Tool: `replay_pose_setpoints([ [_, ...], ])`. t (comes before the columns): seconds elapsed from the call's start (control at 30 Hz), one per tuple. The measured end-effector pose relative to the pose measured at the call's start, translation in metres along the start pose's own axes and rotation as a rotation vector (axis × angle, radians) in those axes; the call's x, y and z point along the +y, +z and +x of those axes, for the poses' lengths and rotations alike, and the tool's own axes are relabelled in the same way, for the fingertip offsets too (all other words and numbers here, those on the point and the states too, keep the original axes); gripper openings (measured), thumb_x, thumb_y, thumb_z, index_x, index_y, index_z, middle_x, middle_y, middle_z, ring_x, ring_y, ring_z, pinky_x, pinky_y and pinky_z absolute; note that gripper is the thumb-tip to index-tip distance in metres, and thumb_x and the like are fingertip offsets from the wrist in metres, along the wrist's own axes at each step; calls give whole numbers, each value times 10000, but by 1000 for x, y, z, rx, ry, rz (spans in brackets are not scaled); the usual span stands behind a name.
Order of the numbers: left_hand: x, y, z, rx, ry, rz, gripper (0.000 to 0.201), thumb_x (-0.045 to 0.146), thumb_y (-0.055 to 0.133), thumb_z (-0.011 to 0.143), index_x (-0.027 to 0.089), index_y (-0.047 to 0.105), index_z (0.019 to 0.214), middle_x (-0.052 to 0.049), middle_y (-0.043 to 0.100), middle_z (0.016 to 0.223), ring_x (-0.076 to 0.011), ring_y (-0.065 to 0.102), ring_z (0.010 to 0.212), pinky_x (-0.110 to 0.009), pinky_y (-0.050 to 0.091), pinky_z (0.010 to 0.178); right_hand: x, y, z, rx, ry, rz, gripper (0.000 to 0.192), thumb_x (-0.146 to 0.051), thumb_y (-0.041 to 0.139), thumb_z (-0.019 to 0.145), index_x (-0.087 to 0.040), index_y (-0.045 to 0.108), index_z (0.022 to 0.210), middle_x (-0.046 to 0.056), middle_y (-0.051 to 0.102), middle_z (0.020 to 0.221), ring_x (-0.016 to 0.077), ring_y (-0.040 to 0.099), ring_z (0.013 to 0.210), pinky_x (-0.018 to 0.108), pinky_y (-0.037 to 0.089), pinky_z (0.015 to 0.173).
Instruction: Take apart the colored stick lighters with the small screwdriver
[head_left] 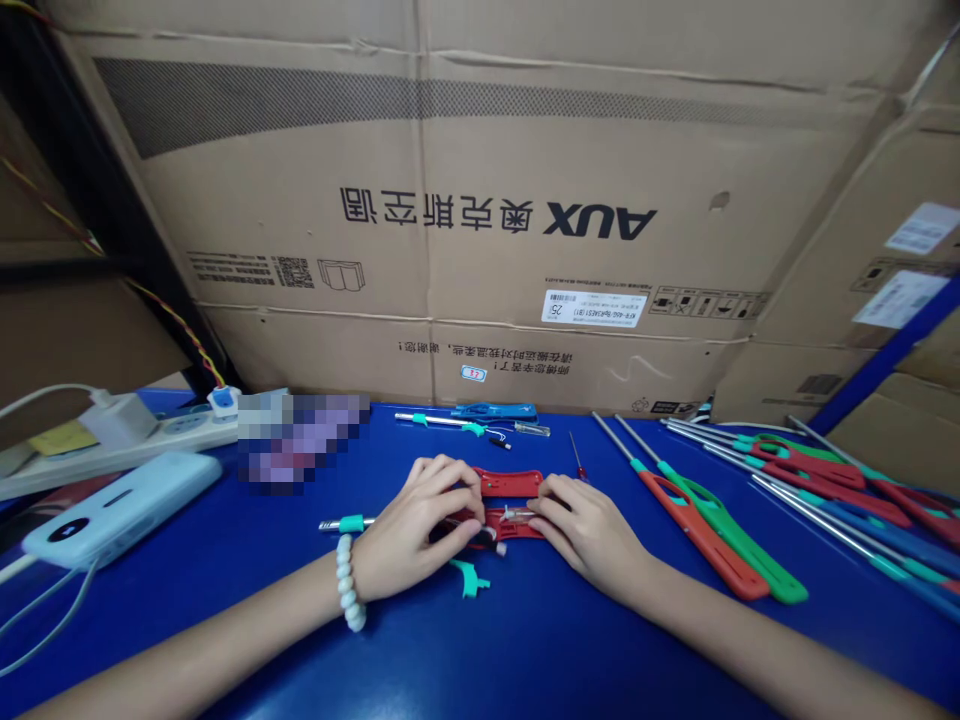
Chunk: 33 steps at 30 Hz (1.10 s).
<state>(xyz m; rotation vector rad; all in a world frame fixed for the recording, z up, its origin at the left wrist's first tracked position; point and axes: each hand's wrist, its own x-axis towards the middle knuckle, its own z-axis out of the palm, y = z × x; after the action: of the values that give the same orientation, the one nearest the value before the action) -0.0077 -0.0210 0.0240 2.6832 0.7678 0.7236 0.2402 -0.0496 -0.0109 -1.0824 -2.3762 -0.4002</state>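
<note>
A red lighter handle half (517, 528) lies between my hands, with a clear fuel tank (523, 514) with a white tip in it. My left hand (424, 515), wearing a beaded bracelet, has its thumb and fingers closed at the shell's left end. By its thumb is a small black igniter (487, 541) with a pale end. My right hand (589, 525) pinches the right end of the tank and shell; its fingertips are partly hidden. Behind lies another red handle half (510, 484). A teal trigger (471, 580) lies in front, and a metal tube with a teal collar (349, 524) emerges left.
Blue lighter parts (495, 411) and a red screwdriver (579, 468) lie behind. Orange (697, 530) and green (750, 545) lighters, plus several more, lie right. A power bank (124, 505) and power strip (172, 432) stand left. Cardboard (480, 130) walls the back.
</note>
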Motion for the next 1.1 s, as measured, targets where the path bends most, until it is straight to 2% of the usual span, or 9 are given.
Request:
replay_pose_setpoints([
  [0.07, -5, -2, -1, -32, 3, -3, 189, 273, 508, 932, 217, 554, 1107, -53, 544, 1130, -219, 450, 1013, -367, 318, 886, 0, -1, 0, -3, 14, 9, 235, -245, 422, 954, -158, 627, 877, 83, 596, 849, 189, 555, 750, 302, 464, 665],
  [0.13, -10, -3, -2, -58, -2, 22, 289, 305, 553, 914, 234, 528, 1193, -54, 540, 1152, -223, 457, 1016, -367, 318, 887, 0, -2, 0, 2, 21, 34, 218, -243, 434, 951, -162, 622, 877, 78, 593, 843, 185, 552, 754, 297, 462, 666],
  [0.27, -16, -1, -1, -124, 3, 58, 214, 318, 596, 891, 240, 615, 1089, -37, 572, 1027, -210, 479, 936, -350, 322, 843, 1, -5, 2, 32, 31, 103, 179, -241, 457, 942, -168, 612, 891, 78, 585, 855, 184, 546, 774, 297, 458, 676],
  [0.37, -16, 1, -1, -132, -12, 62, 211, 298, 602, 889, 237, 614, 1091, -36, 574, 1017, -206, 474, 918, -346, 317, 828, 0, -6, 3, 60, 40, 148, 166, -216, 442, 948, -161, 585, 885, 78, 602, 854, 184, 547, 767, 303, 446, 681],
  [0.57, -13, 3, 0, -128, -3, 94, 209, 282, 594, 895, 229, 596, 1097, -41, 571, 1029, -208, 470, 913, -337, 312, 798, -4, -8, 0, 143, 5, 170, 176, -226, 392, 975, -165, 537, 897, 49, 627, 757, 151, 535, 621, 278, 421, 607],
  [0.8, -20, -3, -1, -132, 54, 133, 169, 262, 534, 930, 213, 577, 1086, -40, 582, 1020, -203, 484, 920, -342, 321, 812, -3, -4, 0, 97, 55, 222, 156, -276, 387, 976, -178, 506, 956, 49, 637, 762, 167, 603, 659, 278, 477, 616],
  [0.9, -26, -10, 0, -146, 56, 152, 129, 230, 481, 950, 191, 594, 996, -40, 586, 957, -189, 511, 876, -335, 349, 811, -2, -3, -1, 97, 77, 210, 149, -280, 396, 971, -179, 505, 959, 53, 636, 759, 176, 614, 662, 284, 485, 614],
  [1.1, -31, -15, 2, -137, 48, 182, 214, 259, 443, 967, 161, 608, 873, -47, 592, 878, -170, 540, 807, -290, 421, 742, -2, -3, -1, 91, 72, 190, 147, -274, 410, 964, -179, 520, 947, 49, 633, 739, 173, 608, 645, 281, 476, 607],
])
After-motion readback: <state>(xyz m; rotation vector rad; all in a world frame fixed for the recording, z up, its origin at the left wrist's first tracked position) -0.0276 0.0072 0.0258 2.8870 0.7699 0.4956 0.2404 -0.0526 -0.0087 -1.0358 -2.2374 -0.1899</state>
